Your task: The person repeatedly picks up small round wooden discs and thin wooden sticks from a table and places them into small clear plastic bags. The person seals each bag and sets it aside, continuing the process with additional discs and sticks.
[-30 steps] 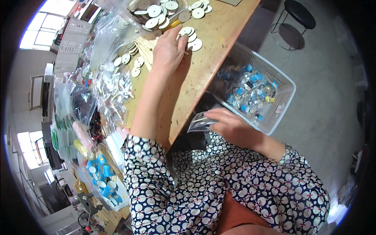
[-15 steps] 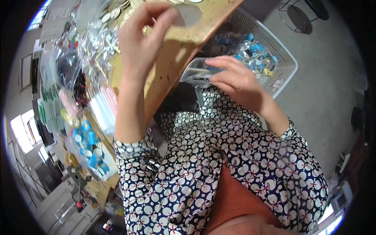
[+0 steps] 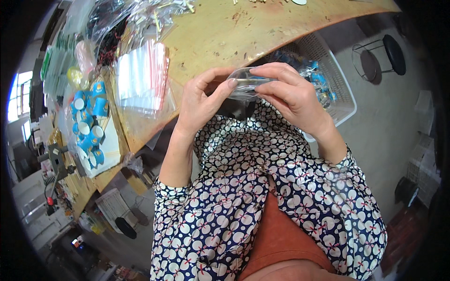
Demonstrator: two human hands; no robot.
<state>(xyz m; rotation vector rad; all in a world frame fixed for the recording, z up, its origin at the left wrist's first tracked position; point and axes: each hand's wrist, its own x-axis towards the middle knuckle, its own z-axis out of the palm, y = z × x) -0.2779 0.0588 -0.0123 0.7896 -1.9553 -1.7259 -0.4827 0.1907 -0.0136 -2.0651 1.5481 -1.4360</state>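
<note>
A clear plastic bag (image 3: 244,95) is held over the patterned garment's (image 3: 243,154) front, beside the table (image 3: 220,44), pinched by the left hand (image 3: 206,98), thumb extended, and grasped by the right hand (image 3: 295,96), fingers pointing leftward.

The person wears a loose navy-blue cloth garment (image 3: 220,210) printed all over with white rounded, flower-like shapes, smaller white dots and thin red strokes — its front parts in a V over a plain rust-orange fabric top (image 3: 286,234) with a curved, stitched neckline. The patterned left sleeve (image 3: 172,206) and the matching right sleeve (image 3: 357,187) end around the forearms, leaving the left hand (image 3: 200,98) and the right hand (image 3: 300,99) bare. Over the lap, similarly printed navy-and-white cloth (image 3: 248,133) shows smaller, closer motifs — crowded together.
</note>
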